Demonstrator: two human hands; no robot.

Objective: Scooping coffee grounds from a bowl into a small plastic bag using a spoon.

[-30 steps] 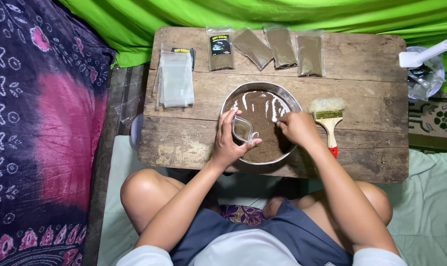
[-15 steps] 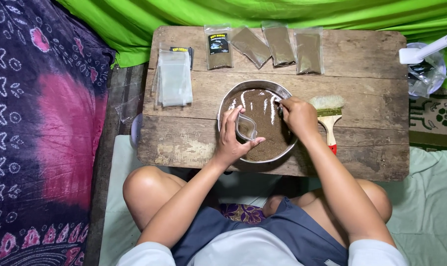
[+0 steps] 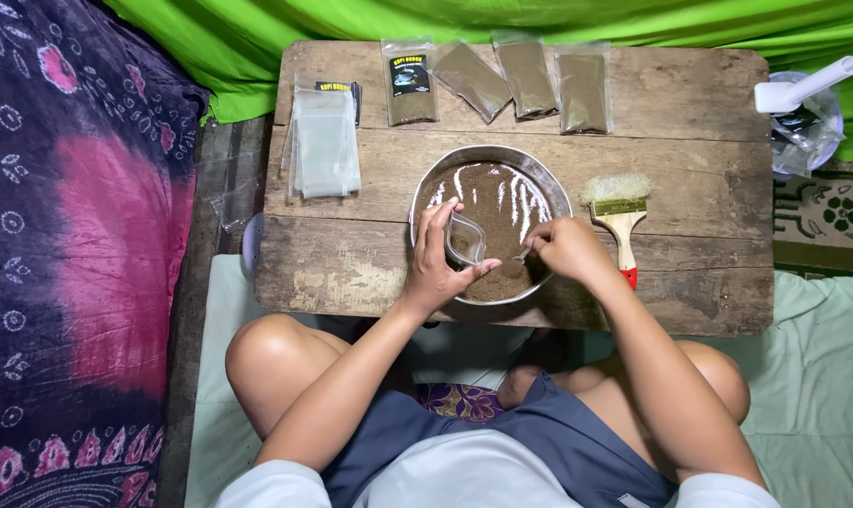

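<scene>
One metal bowl (image 3: 550,183) of brown powder, frame centre. Left hand (image 3: 434,268) holds one open clear pouch (image 3: 464,239) over it; right hand (image 3: 567,246) pinches a small spoon (image 3: 521,253). Four filled packets (image 3: 525,80) top, one empty-bag stack (image 3: 324,146), one brush (image 3: 619,218). Wooden table (image 3: 709,169), green cloth (image 3: 257,38) behind.

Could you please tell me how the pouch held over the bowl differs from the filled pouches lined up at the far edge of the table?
The held pouch is upright with its mouth pinched open in the left hand above the metal bowl; the filled pouches lie flat on the wooden table. The held pouch looks mostly clear, with little brown powder; the filled pouches look brown throughout. Both are small clear plastic pouches.
</scene>
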